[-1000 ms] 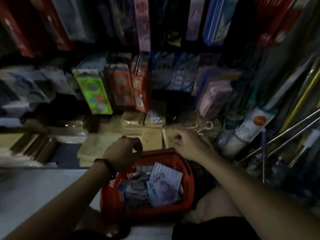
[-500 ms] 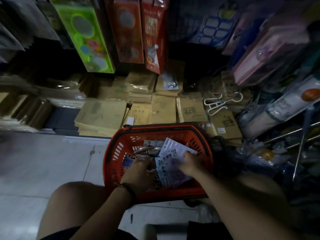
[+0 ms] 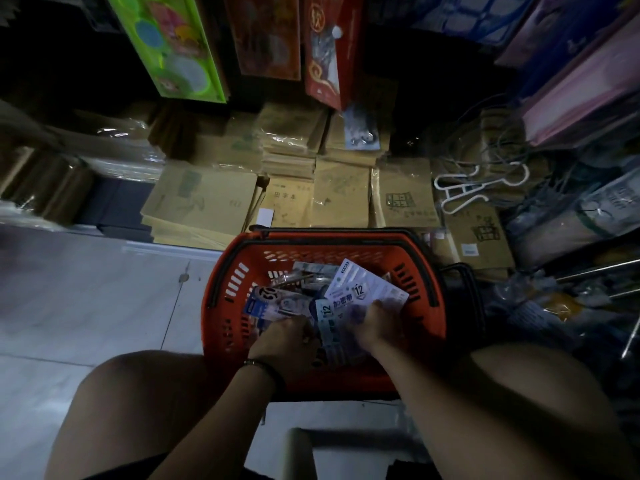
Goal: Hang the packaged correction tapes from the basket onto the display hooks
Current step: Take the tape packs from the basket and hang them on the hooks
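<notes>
An orange plastic basket (image 3: pixel 242 271) stands on the floor between my knees, with several packaged correction tapes inside. My right hand (image 3: pixel 375 323) grips a pale purple-and-white correction tape pack (image 3: pixel 363 292) marked 12, tilted up toward the basket's far right. My left hand (image 3: pixel 287 344), with a dark wristband, reaches down among the packs at the near left, next to a blue-and-white pack (image 3: pixel 266 301); its fingers are curled among the packs, and what they hold is hidden. No display hooks show in this dim view.
Stacks of brown wrapped exercise books (image 3: pixel 204 202) lie on the low shelf beyond the basket. Boxed goods, a green one (image 3: pixel 173 46) and a red one (image 3: pixel 325 50), stand above. A white hanger (image 3: pixel 478 188) and metal rods (image 3: pixel 595 268) clutter the right. Pale floor tiles (image 3: pixel 86 289) spread left.
Both hands dropped from the shelf edge down into the basket and took hold among the packs. My view tipped downward, so my knees now show.
</notes>
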`<state>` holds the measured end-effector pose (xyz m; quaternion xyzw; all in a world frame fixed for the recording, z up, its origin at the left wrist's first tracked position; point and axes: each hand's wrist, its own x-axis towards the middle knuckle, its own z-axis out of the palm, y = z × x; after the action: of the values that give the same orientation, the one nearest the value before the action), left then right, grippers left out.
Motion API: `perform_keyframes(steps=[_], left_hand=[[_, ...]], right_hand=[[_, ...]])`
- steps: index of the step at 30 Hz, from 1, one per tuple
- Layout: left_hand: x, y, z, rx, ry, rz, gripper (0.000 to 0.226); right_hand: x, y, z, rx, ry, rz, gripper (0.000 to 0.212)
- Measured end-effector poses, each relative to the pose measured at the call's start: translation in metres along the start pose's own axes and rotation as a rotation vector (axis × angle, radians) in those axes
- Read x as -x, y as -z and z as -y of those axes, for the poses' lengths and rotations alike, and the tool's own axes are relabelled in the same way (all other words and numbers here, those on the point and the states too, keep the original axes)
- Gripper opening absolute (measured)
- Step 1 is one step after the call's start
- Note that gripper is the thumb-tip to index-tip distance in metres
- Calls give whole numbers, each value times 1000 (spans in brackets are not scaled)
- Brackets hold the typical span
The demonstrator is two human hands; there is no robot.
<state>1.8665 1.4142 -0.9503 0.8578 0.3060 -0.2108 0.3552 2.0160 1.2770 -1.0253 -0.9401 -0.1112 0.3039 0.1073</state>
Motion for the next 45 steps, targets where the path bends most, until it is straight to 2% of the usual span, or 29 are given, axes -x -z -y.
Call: perform_keyframes(steps=[4, 7, 9, 11, 14, 16, 18, 20, 23, 25, 27, 30, 33, 34, 37, 38, 42, 45], left_hand=[[1, -3, 0, -2, 6, 6, 25], [2, -4, 0, 40, 21, 8, 26], [4, -4, 0, 123, 77, 3, 29], [5, -3, -2, 224, 118, 15, 42], [8, 1, -5, 407, 106, 67, 74], [7, -4, -3, 478, 70, 17, 61], [7, -8, 1, 478, 55, -59, 43], [8, -9, 4, 485, 56, -132, 42], [9, -11, 12, 457, 74, -175, 61], [10, -10, 13, 401, 112, -161, 51], [8, -8, 14, 328, 134, -141, 43], [3, -6, 16, 210, 159, -150, 49], [-2, -6, 22, 128, 192, -163, 53], [-4, -6, 25, 142, 201, -169, 50], [-5, -5, 29, 211, 241, -168, 37], [-5, -6, 29, 211, 239, -168, 36], [2, -10, 24, 229, 239, -187, 28], [4, -15, 24, 288, 277, -183, 32]], right_hand=[[10, -7, -15, 52, 84, -7, 56], [23, 1, -15, -103, 111, -25, 58], [32, 14, -5, -154, 138, -54, 48], [37, 21, 7, -306, 189, 2, 32], [45, 27, 23, -481, 268, 121, 28], [53, 30, 32, -521, 328, 169, 29], [54, 33, 36, -563, 381, 195, 19], [42, 35, 32, -584, 414, 151, 12], [6, 43, 15, -348, 340, 3, 41], [-19, 47, -1, -104, 249, 14, 57], [-37, 44, -13, 34, 195, 85, 68], [-51, 34, -25, 74, 141, 141, 85], [-47, 19, -35, 132, 83, 3, 99], [-40, 16, -36, 125, 92, -1, 92], [-16, 6, -30, 13, 152, 92, 24], [-10, 3, -28, -9, 186, 83, 19], [7, 5, -20, -91, 270, -46, 23], [18, 0, -17, -56, 409, -58, 41]])
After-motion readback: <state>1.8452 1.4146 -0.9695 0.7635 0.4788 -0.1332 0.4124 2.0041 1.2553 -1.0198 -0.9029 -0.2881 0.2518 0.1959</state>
